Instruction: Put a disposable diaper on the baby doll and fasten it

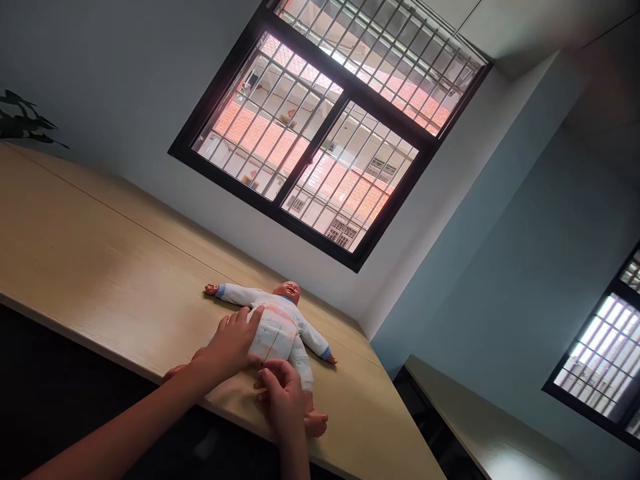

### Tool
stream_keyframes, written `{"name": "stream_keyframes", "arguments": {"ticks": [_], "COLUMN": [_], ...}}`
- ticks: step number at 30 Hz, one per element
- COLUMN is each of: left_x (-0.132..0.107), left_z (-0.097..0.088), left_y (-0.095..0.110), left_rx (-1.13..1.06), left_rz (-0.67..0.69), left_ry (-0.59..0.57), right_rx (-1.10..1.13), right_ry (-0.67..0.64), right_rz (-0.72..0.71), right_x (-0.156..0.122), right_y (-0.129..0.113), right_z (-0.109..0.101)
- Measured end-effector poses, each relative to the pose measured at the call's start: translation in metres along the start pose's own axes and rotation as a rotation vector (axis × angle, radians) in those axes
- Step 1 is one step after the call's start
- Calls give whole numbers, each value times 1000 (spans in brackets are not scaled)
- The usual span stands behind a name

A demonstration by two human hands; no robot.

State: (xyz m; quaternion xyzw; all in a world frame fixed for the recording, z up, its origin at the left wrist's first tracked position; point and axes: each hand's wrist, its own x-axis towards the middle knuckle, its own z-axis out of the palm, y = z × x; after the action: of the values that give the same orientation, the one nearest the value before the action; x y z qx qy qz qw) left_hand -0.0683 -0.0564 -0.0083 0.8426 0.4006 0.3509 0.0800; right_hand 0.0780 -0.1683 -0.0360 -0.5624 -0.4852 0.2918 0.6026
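A baby doll (289, 291) lies on its back, arms spread, in a white outfit with blue cuffs. Over its belly is a white cloth piece (279, 333) with an orange-pink upper edge and a thin dark line running down it. My left hand (233, 343) rests along the left side of this piece, fingers apart, thumb toward its lower edge. Just below that edge, my right hand (285, 393) is closed in a pinch beside the doll's leg. Whatever lies between its fingertips is hidden. A bare foot (316, 424) of the doll shows right of this hand.
The doll lies on a long light wood table (110, 267) whose front edge runs close below my hands. Behind it is a wall with a barred window (310, 160). A second table (465, 413) stands at the right; plant leaves (25, 120) show far left.
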Motion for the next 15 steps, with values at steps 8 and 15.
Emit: {"name": "stream_keyframes", "arguments": {"ticks": [8, 15], "left_x": [19, 12], "left_z": [-3, -9], "left_y": [-26, -41], "left_rx": [152, 141], "left_rz": [-58, -17], "left_ry": [-276, -295], "right_rx": [-113, -679], "right_ry": [233, 492], "right_rz": [28, -182], "right_x": [32, -9], "right_y": [1, -31], "right_z": [-13, -41]}}
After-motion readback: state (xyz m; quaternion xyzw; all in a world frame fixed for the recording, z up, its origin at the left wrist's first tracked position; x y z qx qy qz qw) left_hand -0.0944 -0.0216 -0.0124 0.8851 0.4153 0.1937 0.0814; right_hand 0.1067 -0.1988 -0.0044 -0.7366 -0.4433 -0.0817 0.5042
